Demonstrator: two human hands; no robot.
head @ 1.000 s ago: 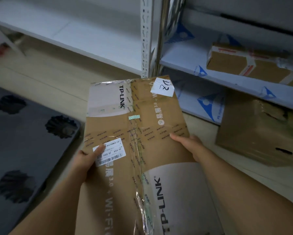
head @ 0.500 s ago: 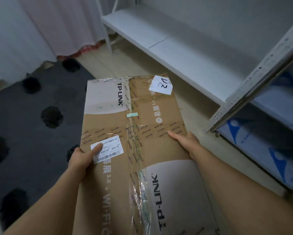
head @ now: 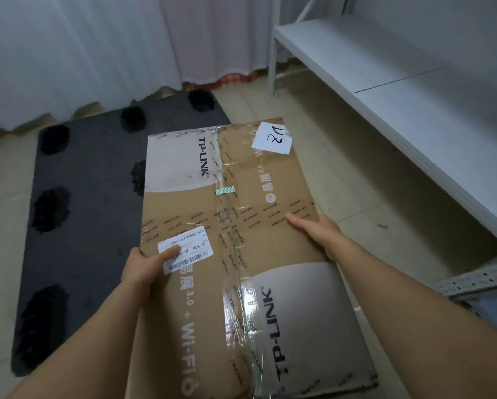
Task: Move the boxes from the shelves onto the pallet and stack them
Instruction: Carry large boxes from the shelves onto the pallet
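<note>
Between both hands, a flat cardboard box (head: 235,254) hangs in the air, long side pointing away from the person. The left hand (head: 143,269) grips its left edge, thumb lying on a white barcode label (head: 186,250); the other fingers are hidden under the box. The right hand (head: 319,230) holds the right edge, thumb flat on top, and the rest of its fingers are also hidden, so I cannot tell how far they curl. The far left corner of the box is already over the dark pallet (head: 92,197), which lies on the floor with nothing on it. A white shelf (head: 414,90) stands to the right.

I judge that the carrying step is in hand. The next move calls for bringing the box more to the left, over the pallet, lowering it flat, square to the pallet edges, so later boxes can stack well.
</note>
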